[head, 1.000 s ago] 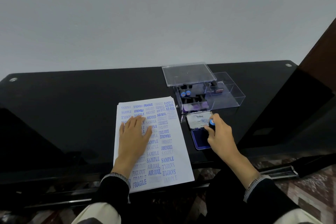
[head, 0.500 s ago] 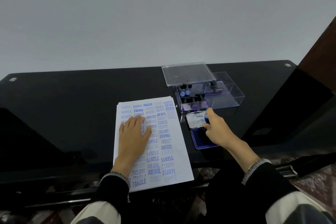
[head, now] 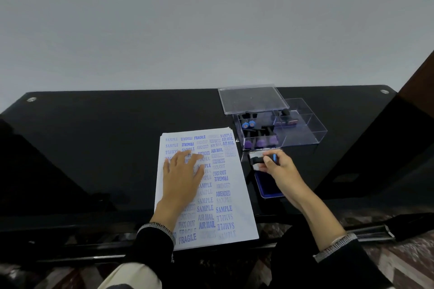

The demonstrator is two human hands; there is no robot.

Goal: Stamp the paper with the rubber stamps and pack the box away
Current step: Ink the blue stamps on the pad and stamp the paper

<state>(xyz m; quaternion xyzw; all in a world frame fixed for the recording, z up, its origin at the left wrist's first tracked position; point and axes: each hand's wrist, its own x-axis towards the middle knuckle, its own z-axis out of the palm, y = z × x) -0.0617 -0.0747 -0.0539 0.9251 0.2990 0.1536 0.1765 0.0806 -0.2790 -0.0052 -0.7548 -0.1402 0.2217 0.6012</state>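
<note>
Left half of black table [head: 89, 148] bare, open reach all the way to the wall. Paper [head: 211, 195] flat, left hand [head: 182, 177] spread on its upper part; lower right of sheet uncovered. Narrow gap between paper and ink pad [head: 267, 185]. Right hand [head: 279, 171] holding a stamp [head: 264, 159] sits over the pad's lid, just in front of the clear box [head: 281, 131]. Lid [head: 250, 98] covers the box's back left; right compartments open from above. Dark cabinet [head: 418, 110] blocks far right.

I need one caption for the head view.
Left hand flat on stamped paper; right hand holds a stamp.
</note>
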